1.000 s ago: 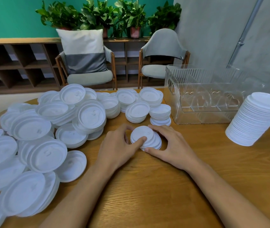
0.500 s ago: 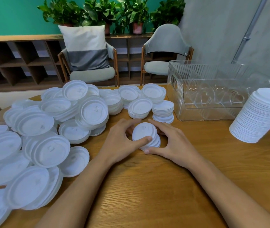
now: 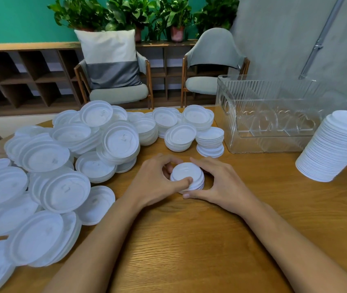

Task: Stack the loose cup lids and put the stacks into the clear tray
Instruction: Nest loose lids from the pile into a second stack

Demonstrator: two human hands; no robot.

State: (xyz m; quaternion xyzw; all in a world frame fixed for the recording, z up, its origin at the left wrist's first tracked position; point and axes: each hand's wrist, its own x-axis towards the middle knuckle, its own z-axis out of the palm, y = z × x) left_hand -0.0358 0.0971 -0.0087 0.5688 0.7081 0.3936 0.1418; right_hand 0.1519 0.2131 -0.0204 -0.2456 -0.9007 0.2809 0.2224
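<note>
A small stack of white cup lids point(image 3: 186, 175) sits on the wooden table in the middle of the view. My left hand point(image 3: 157, 182) curls round its left side, thumb on the front edge. My right hand point(image 3: 219, 185) curls round its right side, thumb at the stack's base. A big heap of loose translucent lids point(image 3: 62, 166) covers the table's left half. Short stacks of white lids point(image 3: 209, 140) stand behind my hands. The clear ribbed tray point(image 3: 274, 144) stands at the back right with nothing in it. A tall stack of white lids point(image 3: 335, 149) leans to its right.
The wooden table point(image 3: 189, 240) shows bare wood in front of my hands. Two chairs point(image 3: 212, 81), low shelves and potted plants stand behind the table. A grey wall with a metal pipe is at the right.
The lids between my hands have been squeezed from a slanted, fanned pile into a tidier upright stack. Both hands stay closed round it. The camera has tilted down slightly.
</note>
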